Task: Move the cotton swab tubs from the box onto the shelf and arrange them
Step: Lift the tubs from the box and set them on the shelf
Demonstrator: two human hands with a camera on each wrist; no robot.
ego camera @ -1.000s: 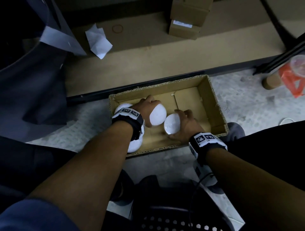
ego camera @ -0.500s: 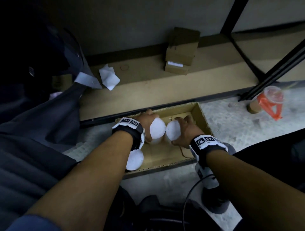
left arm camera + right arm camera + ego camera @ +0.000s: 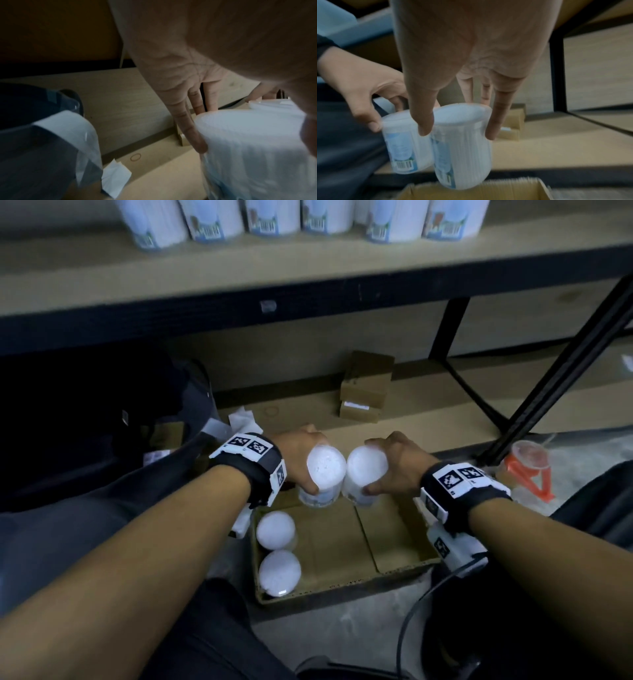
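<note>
My left hand (image 3: 301,463) grips a clear, white-topped cotton swab tub (image 3: 325,470) from above, lifted over the cardboard box (image 3: 404,568). My right hand (image 3: 387,470) holds a second tub (image 3: 366,470) the same way, right beside the first. In the right wrist view both tubs (image 3: 462,146) (image 3: 400,143) hang side by side above the box rim (image 3: 488,189). In the left wrist view my fingers (image 3: 190,121) wrap the tub (image 3: 257,148). Two more tubs (image 3: 275,530) (image 3: 279,573) stand in the box's left end. Several tubs (image 3: 329,215) line the upper shelf (image 3: 308,265).
A small brown carton (image 3: 364,386) and crumpled white paper (image 3: 241,419) lie on the low shelf board behind the box. Black shelf struts (image 3: 555,385) slant at the right. An orange-strapped cup (image 3: 527,467) sits on the floor at right. A dark bag (image 3: 85,419) fills the left.
Both hands have lifted their tubs up out of the box. My head has tilted up, bringing the upper shelf with its row of tubs into view.
</note>
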